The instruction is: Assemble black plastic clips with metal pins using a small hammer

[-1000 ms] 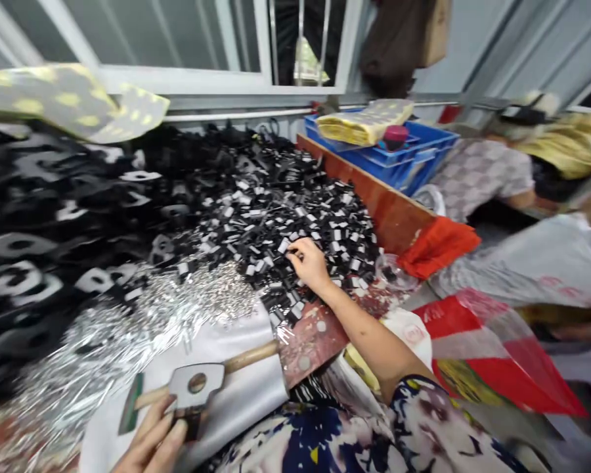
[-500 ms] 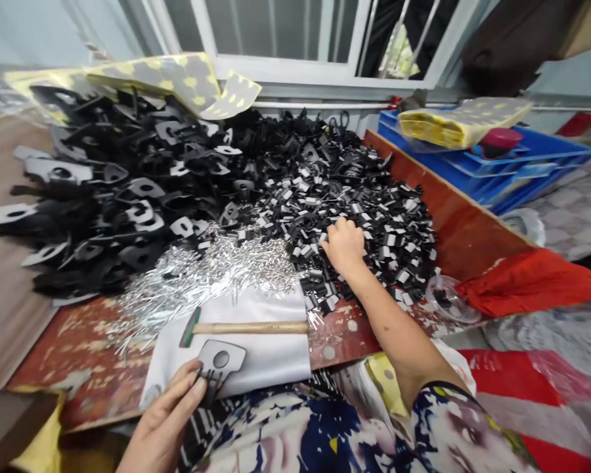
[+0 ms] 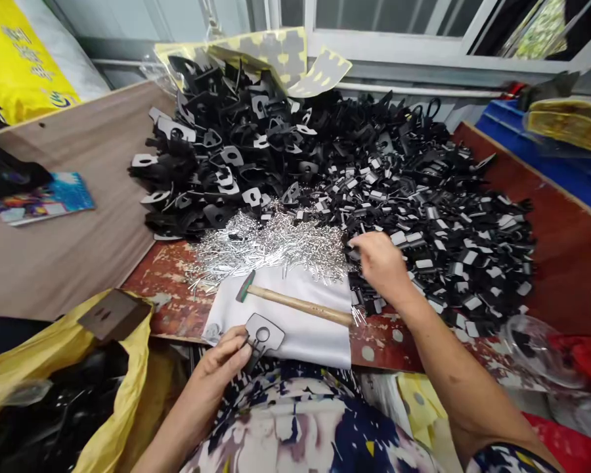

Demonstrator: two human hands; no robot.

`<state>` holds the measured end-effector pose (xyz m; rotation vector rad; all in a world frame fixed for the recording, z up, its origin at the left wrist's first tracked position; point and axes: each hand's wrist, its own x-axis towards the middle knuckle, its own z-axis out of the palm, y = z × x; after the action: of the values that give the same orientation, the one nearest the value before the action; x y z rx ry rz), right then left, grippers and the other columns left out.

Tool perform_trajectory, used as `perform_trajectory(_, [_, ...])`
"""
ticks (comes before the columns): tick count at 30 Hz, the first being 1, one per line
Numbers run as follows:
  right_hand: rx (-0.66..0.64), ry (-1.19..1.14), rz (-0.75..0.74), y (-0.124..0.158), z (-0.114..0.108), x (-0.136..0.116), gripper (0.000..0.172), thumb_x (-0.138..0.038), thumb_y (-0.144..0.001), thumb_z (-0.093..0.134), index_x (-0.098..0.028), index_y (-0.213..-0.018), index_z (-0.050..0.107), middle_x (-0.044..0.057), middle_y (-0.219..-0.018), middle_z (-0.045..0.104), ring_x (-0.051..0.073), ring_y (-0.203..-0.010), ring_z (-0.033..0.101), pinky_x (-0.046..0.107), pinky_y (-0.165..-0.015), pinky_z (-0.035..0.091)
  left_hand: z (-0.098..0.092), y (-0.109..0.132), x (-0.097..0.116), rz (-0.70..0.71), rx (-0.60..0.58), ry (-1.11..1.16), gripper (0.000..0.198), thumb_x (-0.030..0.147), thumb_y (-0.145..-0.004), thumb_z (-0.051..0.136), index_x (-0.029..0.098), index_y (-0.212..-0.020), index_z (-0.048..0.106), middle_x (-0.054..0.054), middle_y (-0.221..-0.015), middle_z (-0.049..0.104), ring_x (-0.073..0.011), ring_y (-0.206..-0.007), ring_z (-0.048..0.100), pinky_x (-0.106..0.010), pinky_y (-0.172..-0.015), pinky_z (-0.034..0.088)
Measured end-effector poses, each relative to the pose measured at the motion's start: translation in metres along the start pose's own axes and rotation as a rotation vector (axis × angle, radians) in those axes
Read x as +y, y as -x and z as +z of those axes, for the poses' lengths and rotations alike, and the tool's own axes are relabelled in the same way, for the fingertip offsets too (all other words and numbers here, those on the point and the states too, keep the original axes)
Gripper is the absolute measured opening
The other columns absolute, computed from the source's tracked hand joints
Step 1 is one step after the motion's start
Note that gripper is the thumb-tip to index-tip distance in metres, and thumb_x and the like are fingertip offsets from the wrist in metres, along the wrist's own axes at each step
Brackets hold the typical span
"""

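My left hand pinches a flat grey-faced black plastic plate with a round hole and thin prongs, just above the front edge of a pale sheet. A hammer with a wooden handle and green-edged head lies across that sheet. My right hand is closed at the left edge of a heap of small black clips with light faces; a small black clip seems to show at its fingertips. Beside it spreads a pile of shiny metal pins.
More black plates are heaped at the back left under yellow-and-grey sheets. A wooden board borders the left, a red board the right. A yellow bag of black parts stands front left; a clear plastic container sits right.
My right hand has come out of the clip heap towards the pins. My left hand keeps the plate near the sheet's front edge. The view has turned left.
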<state>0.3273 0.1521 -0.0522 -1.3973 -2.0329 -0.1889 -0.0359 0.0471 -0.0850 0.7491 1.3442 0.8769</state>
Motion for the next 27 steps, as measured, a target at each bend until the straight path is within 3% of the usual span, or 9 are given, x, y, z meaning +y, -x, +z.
perform_trajectory(4, [-0.423, -0.313, -0.305, -0.006, 0.042, -0.058, 0.029, -0.003, -0.092, 0.054, -0.021, -0.108, 0.070, 0.004, -0.095, 0.072, 0.019, -0.092, 0.062, 0.031, -0.083, 0.052, 0.002, 0.004, 0.005, -0.097, -0.029, 0.136, 0.053, 0.056, -0.055, 0.096, 0.026, -0.097, 0.085, -0.008, -0.152, 0.058, -0.0383, -0.151, 0.037, -0.052, -0.128, 0.017])
perform_trajectory(6, [-0.435, -0.327, -0.372, -0.008, 0.057, -0.071, 0.028, -0.006, -0.094, 0.054, -0.021, -0.111, 0.070, 0.007, -0.109, 0.073, 0.020, -0.102, 0.063, 0.035, -0.091, 0.052, 0.001, 0.007, 0.005, -0.121, -0.064, 0.190, 0.052, 0.054, -0.057, 0.096, 0.026, -0.099, 0.085, -0.008, -0.149, 0.060, -0.0388, -0.149, 0.039, -0.052, -0.128, 0.019])
perform_trajectory(8, [-0.313, -0.286, -0.297, -0.010, 0.059, -0.073, 0.033, -0.005, -0.096, 0.049, -0.020, -0.117, 0.070, 0.010, -0.120, 0.071, 0.022, -0.112, 0.062, 0.038, -0.098, 0.050, -0.001, 0.009, 0.005, -0.119, -0.058, 0.219, 0.051, 0.054, -0.057, 0.096, 0.024, -0.098, 0.085, -0.009, -0.149, 0.061, -0.0398, -0.148, 0.039, -0.051, -0.127, 0.021])
perform_trajectory(10, [-0.230, -0.192, -0.122, -0.010, 0.052, -0.073, 0.034, -0.005, -0.098, 0.046, -0.018, -0.119, 0.069, 0.012, -0.114, 0.072, 0.023, -0.107, 0.064, 0.038, -0.095, 0.051, -0.006, 0.010, 0.006, -0.105, -0.022, 0.243, 0.052, 0.056, -0.056, 0.095, 0.024, -0.097, 0.085, -0.008, -0.151, 0.058, -0.0398, -0.148, 0.038, -0.049, -0.126, 0.023])
perform_trajectory(13, [-0.385, 0.030, 0.047, -0.006, 0.041, -0.085, 0.018, -0.019, -0.100, 0.055, -0.018, -0.105, 0.072, 0.010, -0.094, 0.072, 0.023, -0.087, 0.066, 0.035, -0.079, 0.052, -0.010, 0.007, 0.006, -0.059, 0.011, 0.235, 0.049, 0.055, -0.058, 0.095, 0.026, -0.097, 0.085, -0.007, -0.150, 0.057, -0.0362, -0.147, 0.038, -0.041, -0.119, 0.034])
perform_trajectory(16, [-0.561, 0.175, 0.100, 0.003, 0.045, -0.106, 0.017, -0.023, -0.094, 0.066, -0.016, -0.108, 0.072, 0.012, -0.094, 0.072, 0.025, -0.085, 0.066, 0.034, -0.071, 0.050, -0.008, 0.001, 0.007, 0.040, -0.067, 0.110, 0.036, 0.053, -0.067, 0.091, 0.021, -0.082, 0.083, -0.008, -0.136, 0.059, -0.0311, -0.135, 0.047, -0.029, -0.097, 0.048])
perform_trajectory(20, [-0.492, 0.050, 0.167, 0.012, 0.060, -0.112, 0.040, -0.015, -0.088, 0.068, -0.017, -0.128, 0.066, 0.012, -0.106, 0.072, 0.026, -0.093, 0.067, 0.035, -0.078, 0.052, 0.004, -0.007, 0.010, 0.114, -0.190, 0.056, 0.033, 0.048, -0.070, 0.089, 0.017, -0.069, 0.077, -0.007, -0.113, 0.055, -0.0191, -0.092, 0.055, -0.022, -0.062, 0.049])
perform_trajectory(24, [-0.328, -0.263, 0.140, 0.017, 0.054, -0.104, 0.023, -0.011, -0.092, 0.058, -0.023, -0.101, 0.075, 0.005, -0.095, 0.074, 0.021, -0.088, 0.069, 0.035, -0.080, 0.054, 0.020, -0.012, 0.016, 0.106, -0.288, 0.139, 0.027, 0.043, -0.071, 0.089, 0.018, -0.076, 0.079, -0.004, -0.108, 0.053, -0.0112, -0.072, 0.054, -0.024, -0.060, 0.052])
perform_trajectory(27, [-0.121, -0.484, 0.108, 0.021, 0.043, -0.113, 0.026, -0.012, -0.092, 0.057, -0.026, -0.103, 0.075, 0.001, -0.098, 0.078, 0.019, -0.090, 0.073, 0.042, -0.097, 0.055, 0.035, -0.014, 0.021, 0.115, -0.331, 0.189, 0.024, 0.040, -0.073, 0.088, 0.018, -0.081, 0.080, -0.004, -0.103, 0.055, -0.0121, -0.075, 0.056, -0.024, -0.065, 0.056])
